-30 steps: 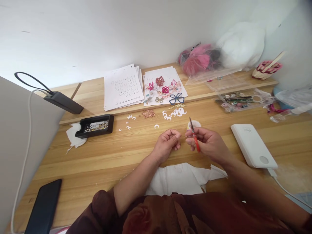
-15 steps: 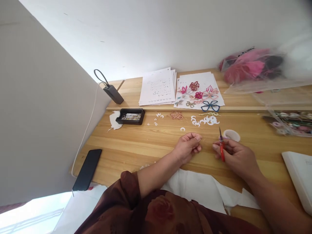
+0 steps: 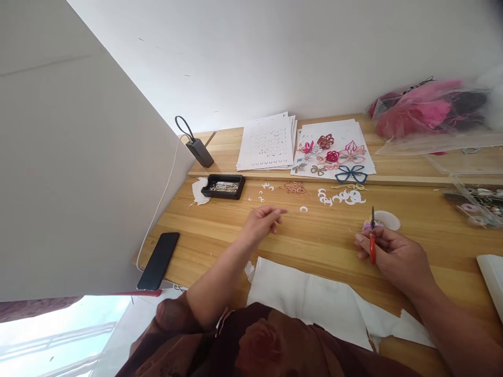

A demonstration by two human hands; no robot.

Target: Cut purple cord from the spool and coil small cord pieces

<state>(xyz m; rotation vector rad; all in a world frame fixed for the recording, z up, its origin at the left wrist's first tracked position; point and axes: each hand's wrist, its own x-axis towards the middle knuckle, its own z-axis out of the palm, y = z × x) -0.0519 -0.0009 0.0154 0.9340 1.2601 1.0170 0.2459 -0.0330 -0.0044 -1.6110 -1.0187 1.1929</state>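
My right hand [image 3: 393, 257] grips small red-handled scissors [image 3: 372, 238], blades pointing away from me, close to a small white round lid [image 3: 387, 220]. My left hand [image 3: 262, 222] hovers over the wooden desk [image 3: 220, 246] with fingers loosely curled and reaching left; whether it pinches a thin thread I cannot tell. Small white paper crescents [image 3: 303, 209] lie just beyond it, with larger white cut-outs [image 3: 346, 197] further right. A white cloth [image 3: 310, 301] lies at the near edge, in front of my body.
A raised shelf holds stacked white sheets [image 3: 269, 142] and a sheet with coloured thread flowers [image 3: 332, 154]. A black tray of beads [image 3: 225, 187], a black phone [image 3: 159, 260], a dark power bank with cable [image 3: 199, 151], a bag of pink material [image 3: 424, 112] and a clear box [image 3: 473, 201] surround the work area.
My view has swung left, showing the grey partition. My hands have come apart: the left moved away leftwards towards the crescents, the right stayed with the scissors near the lid.
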